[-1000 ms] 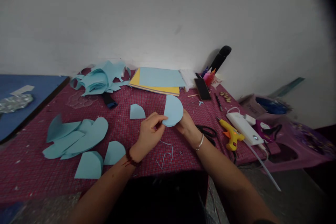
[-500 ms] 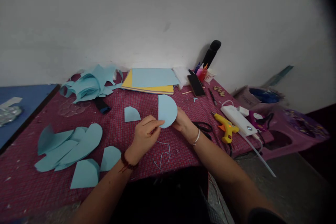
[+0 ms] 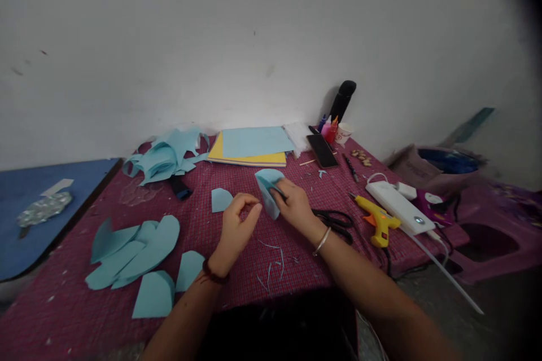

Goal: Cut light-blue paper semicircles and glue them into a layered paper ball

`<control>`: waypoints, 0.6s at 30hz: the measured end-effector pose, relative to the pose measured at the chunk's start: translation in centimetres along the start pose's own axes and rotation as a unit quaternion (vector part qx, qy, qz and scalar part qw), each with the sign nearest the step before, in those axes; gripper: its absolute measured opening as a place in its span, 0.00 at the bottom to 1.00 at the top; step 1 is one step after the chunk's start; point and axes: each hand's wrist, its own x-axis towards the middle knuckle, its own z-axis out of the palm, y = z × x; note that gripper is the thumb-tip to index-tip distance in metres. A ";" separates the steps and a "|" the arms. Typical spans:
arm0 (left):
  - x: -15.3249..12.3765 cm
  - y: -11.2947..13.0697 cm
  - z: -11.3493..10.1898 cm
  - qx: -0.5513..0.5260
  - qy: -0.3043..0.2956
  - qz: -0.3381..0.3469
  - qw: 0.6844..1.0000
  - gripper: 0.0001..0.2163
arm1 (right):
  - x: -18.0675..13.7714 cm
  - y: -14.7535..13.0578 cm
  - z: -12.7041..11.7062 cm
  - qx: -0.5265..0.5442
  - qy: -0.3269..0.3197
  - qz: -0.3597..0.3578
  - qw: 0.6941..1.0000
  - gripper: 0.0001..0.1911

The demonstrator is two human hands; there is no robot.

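My right hand (image 3: 294, 206) grips a light blue paper cut-out (image 3: 267, 187), which is now bent over between its fingers, above the red checked tablecloth (image 3: 237, 254). My left hand (image 3: 237, 225) hovers just left of the paper with thumb and fingers pinched together; I cannot see anything in them. A small blue quarter-round piece (image 3: 221, 199) lies on the cloth just left of my left hand. Black scissors (image 3: 336, 220) lie right of my right wrist.
Several blue cut shapes (image 3: 135, 248) lie at the front left, blue scraps (image 3: 167, 152) at the back left. A stack of blue and yellow sheets (image 3: 254, 145), a phone (image 3: 322, 150), a yellow glue gun (image 3: 376, 221) and a white power bank (image 3: 400, 208) sit behind and right.
The paper piece stood flat and upright between both hands; now my right hand alone has it, lowered and folded over. My left hand has let go. The camera view shifted slightly.
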 end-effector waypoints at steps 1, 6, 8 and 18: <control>-0.1 0.1 0.1 -0.012 0.008 -0.008 1.000 0.03 | -0.2 -0.2 0.2 -0.018 -0.014 -0.013 1.000 0.08; -0.4 0.1 1.1 -0.066 0.046 -0.044 0.996 0.26 | -1.1 -0.8 0.8 -0.076 -0.065 -0.051 0.994 0.07; -0.3 0.0 1.2 -0.076 0.065 -0.066 0.993 0.29 | -1.2 -0.8 0.9 -0.084 -0.077 -0.059 0.992 0.08; 0.3 0.3 -1.4 -0.068 0.062 -0.117 0.989 0.06 | -0.3 0.1 1.0 -0.029 -0.067 -0.042 0.996 0.16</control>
